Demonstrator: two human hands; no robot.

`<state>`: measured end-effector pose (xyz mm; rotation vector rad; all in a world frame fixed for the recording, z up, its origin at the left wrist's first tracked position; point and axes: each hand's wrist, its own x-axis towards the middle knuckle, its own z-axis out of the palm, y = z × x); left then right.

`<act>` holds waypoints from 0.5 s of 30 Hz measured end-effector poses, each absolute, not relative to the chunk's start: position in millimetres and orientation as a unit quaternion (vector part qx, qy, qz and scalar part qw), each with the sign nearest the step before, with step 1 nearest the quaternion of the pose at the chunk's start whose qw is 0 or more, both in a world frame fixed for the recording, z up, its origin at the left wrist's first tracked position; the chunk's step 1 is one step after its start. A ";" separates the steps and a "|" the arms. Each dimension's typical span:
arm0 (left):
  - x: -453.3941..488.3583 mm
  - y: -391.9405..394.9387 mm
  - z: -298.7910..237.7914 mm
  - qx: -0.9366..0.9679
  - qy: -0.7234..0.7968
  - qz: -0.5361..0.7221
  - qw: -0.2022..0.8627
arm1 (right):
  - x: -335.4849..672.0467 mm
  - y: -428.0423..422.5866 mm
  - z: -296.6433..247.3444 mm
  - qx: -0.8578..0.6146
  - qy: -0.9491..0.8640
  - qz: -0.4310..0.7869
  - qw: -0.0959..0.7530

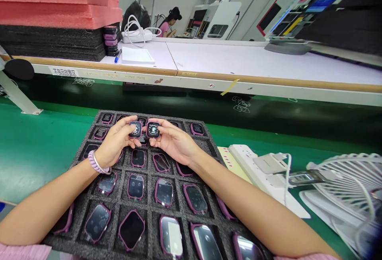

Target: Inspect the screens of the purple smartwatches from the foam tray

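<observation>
A black foam tray (122, 202) lies in front of me on the green mat, its pockets filled with several purple-framed smartwatch bodies. My left hand (115, 144) is closed on one watch body (135, 129) with a lit screen, held above the tray's far rows. Beside it, my right hand (173, 142) is closed on a second lit watch body (153, 130). The two watches are held side by side, almost touching. A purple coil band sits on my left wrist.
A white power strip (256, 168) with a plugged adapter and a white fan (349, 188) lie to the right. Behind the green belt runs a white bench (238, 59) bearing pink and black foam stacks (56, 17), stacked watches and a paper. A person sits far back.
</observation>
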<state>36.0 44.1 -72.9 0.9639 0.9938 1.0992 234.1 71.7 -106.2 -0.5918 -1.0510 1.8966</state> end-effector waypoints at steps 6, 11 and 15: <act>37.0 44.9 -70.2 0.413 0.458 0.475 0.628 | 233.3 68.5 -102.4 -0.264 -0.438 0.736 0.444; 35.1 44.2 -71.8 0.429 0.446 0.479 0.622 | 233.3 68.1 -103.1 -0.272 -0.463 0.718 0.442; 33.7 45.0 -75.3 0.462 0.418 0.478 0.620 | 233.2 67.2 -104.2 -0.266 -0.486 0.703 0.445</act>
